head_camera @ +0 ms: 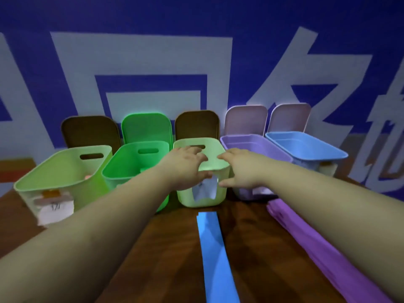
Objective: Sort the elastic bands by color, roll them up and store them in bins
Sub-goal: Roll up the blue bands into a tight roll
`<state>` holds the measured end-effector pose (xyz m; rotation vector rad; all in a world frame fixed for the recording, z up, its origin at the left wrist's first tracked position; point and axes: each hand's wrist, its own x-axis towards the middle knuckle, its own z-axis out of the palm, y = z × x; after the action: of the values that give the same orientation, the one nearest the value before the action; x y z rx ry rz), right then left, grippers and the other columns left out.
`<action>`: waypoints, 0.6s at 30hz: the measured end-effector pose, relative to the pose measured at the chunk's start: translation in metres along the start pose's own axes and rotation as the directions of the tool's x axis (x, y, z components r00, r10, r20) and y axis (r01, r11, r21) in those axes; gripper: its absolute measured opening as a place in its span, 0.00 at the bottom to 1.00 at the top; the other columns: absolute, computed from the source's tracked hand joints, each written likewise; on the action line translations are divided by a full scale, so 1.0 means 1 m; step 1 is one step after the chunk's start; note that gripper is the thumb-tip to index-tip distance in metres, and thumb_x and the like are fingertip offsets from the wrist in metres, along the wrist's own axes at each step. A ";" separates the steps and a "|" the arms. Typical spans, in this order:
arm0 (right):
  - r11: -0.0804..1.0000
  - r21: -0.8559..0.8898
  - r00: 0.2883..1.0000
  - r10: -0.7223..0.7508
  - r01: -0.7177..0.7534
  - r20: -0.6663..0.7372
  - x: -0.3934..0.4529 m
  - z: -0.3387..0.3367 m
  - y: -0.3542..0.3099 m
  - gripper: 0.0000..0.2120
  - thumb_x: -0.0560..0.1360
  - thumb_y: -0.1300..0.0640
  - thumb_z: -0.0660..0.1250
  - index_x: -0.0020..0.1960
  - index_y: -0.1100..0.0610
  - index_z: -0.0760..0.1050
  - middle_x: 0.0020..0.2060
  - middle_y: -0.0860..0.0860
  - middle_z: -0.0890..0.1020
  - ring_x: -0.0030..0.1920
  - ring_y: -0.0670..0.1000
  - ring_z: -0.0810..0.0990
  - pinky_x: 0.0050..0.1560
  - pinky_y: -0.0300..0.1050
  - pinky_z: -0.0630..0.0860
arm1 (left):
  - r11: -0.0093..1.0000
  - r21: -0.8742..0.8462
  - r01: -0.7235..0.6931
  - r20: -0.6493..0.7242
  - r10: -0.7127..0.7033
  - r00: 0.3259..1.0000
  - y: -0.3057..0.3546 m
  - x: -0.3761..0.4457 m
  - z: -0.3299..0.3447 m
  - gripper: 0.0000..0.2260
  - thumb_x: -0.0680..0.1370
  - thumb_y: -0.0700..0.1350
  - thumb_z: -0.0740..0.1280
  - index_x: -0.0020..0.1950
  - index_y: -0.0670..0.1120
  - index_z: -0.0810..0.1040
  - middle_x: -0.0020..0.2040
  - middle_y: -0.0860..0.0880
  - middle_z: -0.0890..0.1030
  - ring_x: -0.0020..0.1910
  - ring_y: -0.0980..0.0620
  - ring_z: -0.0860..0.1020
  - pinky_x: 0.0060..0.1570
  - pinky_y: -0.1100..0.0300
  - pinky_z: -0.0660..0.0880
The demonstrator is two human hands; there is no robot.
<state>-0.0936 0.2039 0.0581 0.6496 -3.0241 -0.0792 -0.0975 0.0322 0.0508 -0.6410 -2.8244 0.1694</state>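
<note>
While both forearms stretch up from the bottom corners toward frame centre, five open bins line the far edge of the wooden table [140, 259]. Far left: pale green bin [63, 171] with a paper label on its front. Next, bright green bin [131, 165], partly hidden by the left forearm. Centre: light green bin [209, 193], also labelled, with a hand on each side. Left hand [188, 167] reaches over the bin's left rim, fingers loosely spread and slightly curled across the opening, thumb low against the front wall near the label; cannot tell if it truly grips. Right hand [240, 169] mirrors it at the right rim, fingers extended toward the left hand's fingertips, thumb pointing left along the front wall. Below centre, a blue elastic band [213, 254] lies flat on the table, running toward the bottom edge. Right of centre: purple bin [251, 147], then blue bin [306, 147]. Lower right, a purple elastic band [310, 243] lies flat, diagonal, partly under the right forearm. Lids lean upright behind the bins against a blue wall [196, 18].
</note>
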 end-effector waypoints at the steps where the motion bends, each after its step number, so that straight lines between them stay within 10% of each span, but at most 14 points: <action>1: 1.000 0.011 1.000 0.012 -0.012 -0.003 -0.009 0.010 -0.001 0.37 0.72 0.41 0.66 0.75 0.53 0.56 0.72 0.54 0.63 0.69 0.58 0.65 0.67 0.53 0.66 | 1.000 0.000 0.000 -0.005 0.000 1.000 0.005 -0.011 0.009 0.24 0.79 0.61 0.56 0.71 0.51 0.66 0.74 0.47 0.63 0.72 0.47 0.62 0.69 0.55 0.59; 18: 0.983 0.112 0.987 0.132 -0.143 0.096 -0.101 0.096 -0.049 0.36 0.73 0.40 0.65 0.75 0.52 0.55 0.74 0.53 0.59 0.71 0.57 0.63 0.69 0.53 0.65 | 0.987 -0.102 0.128 0.234 -0.101 0.967 0.044 -0.124 0.091 0.26 0.78 0.62 0.57 0.71 0.49 0.66 0.72 0.46 0.65 0.70 0.45 0.65 0.68 0.51 0.64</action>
<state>0.0133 0.2047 -0.0445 0.4532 -3.1688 0.0801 0.0054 0.0123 -0.0700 -0.5081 -3.1027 0.0605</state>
